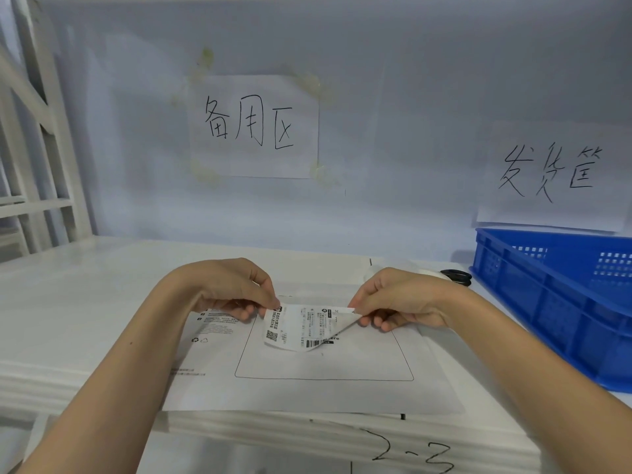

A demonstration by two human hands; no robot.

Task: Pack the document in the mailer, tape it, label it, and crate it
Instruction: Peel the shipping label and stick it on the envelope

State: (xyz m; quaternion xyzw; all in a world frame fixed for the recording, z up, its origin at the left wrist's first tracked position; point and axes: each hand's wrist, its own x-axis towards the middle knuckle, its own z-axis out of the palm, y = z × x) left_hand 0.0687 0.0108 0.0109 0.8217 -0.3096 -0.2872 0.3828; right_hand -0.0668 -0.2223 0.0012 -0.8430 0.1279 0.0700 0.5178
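A white mailer (314, 364) lies flat on the white table (85, 302), its near edge close to the table's front edge. A thin black rounded rectangle is printed across its middle, with small print and a recycling mark on its left part.

Both hands are raised just above the mailer's far half, holding a shipping label (301, 328) between them. The left hand (232, 289) pinches the label's upper left corner between thumb and fingertips, its grip closed tight on the paper. The right hand (400, 301) pinches the upper right corner the same way, where a corner of the sheet is turned back in a small fold, as if the backing is parting from the label. The label sags in a curve between the two hands, its printed face with a QR code and barcode turned toward the camera, and its lower edge hangs over the outlined rectangle; whether it touches the mailer cannot be told.

A blue plastic crate (554, 302) stands at the right of the table, well apart from the mailer. Just left of it, behind the right hand, sits a dark ring-shaped object (456, 277), partly hidden. Two handwritten paper signs (254, 126) hang on the back wall.
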